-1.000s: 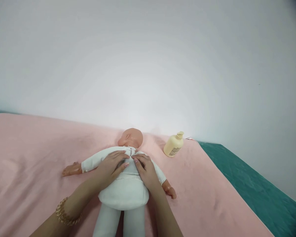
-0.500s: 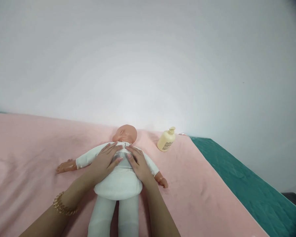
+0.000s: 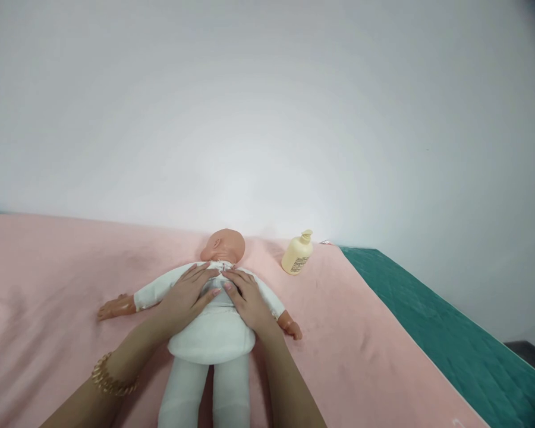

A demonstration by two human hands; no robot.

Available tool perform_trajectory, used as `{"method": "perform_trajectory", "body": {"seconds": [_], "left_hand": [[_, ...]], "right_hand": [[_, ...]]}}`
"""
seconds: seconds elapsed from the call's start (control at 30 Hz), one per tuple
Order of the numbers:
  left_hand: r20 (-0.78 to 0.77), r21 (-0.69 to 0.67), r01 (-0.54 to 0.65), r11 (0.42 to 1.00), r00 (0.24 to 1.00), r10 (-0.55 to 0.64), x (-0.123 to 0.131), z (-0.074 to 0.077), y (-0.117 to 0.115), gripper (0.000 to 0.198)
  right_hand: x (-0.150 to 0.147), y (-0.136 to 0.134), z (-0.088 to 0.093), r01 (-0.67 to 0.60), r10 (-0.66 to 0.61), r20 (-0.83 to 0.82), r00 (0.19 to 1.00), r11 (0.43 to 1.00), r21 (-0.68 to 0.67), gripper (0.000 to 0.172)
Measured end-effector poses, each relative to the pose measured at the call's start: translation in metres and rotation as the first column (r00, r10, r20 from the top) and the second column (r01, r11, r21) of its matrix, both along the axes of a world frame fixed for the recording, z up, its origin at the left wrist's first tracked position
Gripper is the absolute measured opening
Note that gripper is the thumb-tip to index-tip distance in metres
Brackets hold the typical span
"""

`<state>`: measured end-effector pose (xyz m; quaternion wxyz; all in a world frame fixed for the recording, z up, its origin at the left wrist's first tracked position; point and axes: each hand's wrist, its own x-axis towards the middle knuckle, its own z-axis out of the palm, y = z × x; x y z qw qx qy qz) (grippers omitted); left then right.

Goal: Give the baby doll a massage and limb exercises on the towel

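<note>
Hands: the left hand (image 3: 187, 295) is lying open and flat on the doll (image 3: 214, 339), fingers slightly spread and pointing up-frame. The right hand (image 3: 245, 297) is lying flat just beside it, and the fingertips of both are nearly meeting below the neck. Neither is pinching anything; the palms seem to be pressing the white suit, probably steadying the torso. A bracelet (image 3: 109, 377) is circling the left wrist at lower left.

Doll: it is lying at lower centre, head (image 3: 223, 245) up-frame, arms out sideways, legs running off the bottom edge.

Blanket (image 3: 49, 279), pink: it is spreading under the doll, likely as padding.

Bottle (image 3: 298, 254): it is resting tilted right of the head, near but apart.

Cover (image 3: 450, 351), green: it is showing at lower right.
</note>
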<state>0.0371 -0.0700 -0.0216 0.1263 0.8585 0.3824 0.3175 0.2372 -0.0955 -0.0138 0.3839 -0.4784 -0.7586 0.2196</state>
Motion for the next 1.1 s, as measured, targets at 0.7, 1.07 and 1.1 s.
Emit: {"method": "perform_trajectory", "body": {"seconds": [0.7,1.07,1.1], "left_hand": [[-0.055,-0.606,0.326,0.726,0.893,-0.447,-0.039,0.094,-0.054,0.031],[-0.09,-0.705,0.255,0.662,0.893,-0.44,-0.027,0.09,-0.056,0.025],[-0.086,-0.703,0.256,0.663,0.895,-0.438,-0.026,0.088,-0.056,0.026]], "right_hand": [[0.025,-0.062,0.063,-0.355,0.334,-0.121,0.935,0.882,-0.311,0.025],[0.016,-0.062,0.054,-0.266,0.337,0.09,0.937,0.858,-0.44,0.013],[0.016,-0.062,0.054,-0.27,0.345,0.094,0.934,0.853,-0.446,0.013]]}}
